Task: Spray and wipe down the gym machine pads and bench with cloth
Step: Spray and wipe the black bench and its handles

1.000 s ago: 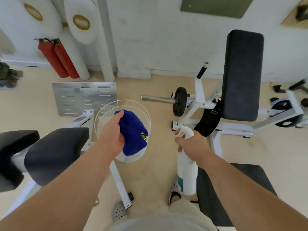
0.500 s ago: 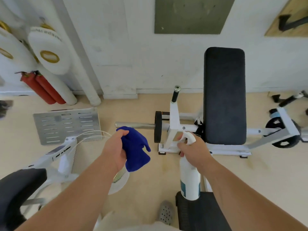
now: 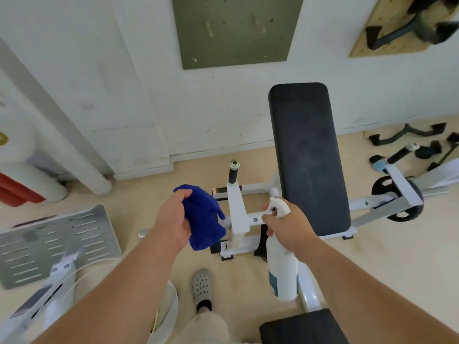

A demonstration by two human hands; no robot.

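Two hands, both occupied, held apart over a beige floor (image 3: pixel 129 199).
Back pad (image 3: pixel 308 155): tall, rounded-corner rectangle, matte black upholstery, tilted up against a white wall, on a white tube frame (image 3: pixel 237 212).
Seat pad (image 3: pixel 303 327): black, same covering, at bottom edge, only partly in view.
Cloth (image 3: pixel 203 217): deep blue, soft terry texture, bunched; left hand (image 3: pixel 173 219) curled tight around it, cloth hanging past the fingers, left of the frame.
Spray bottle (image 3: pixel 283 266): white plastic cylinder, teal label band, white trigger head; right hand (image 3: pixel 290 224) closed around its neck, forefinger on the trigger, just beside the back pad's lower edge.
Foot plate (image 3: pixel 49 242): grey slotted metal, lower left.
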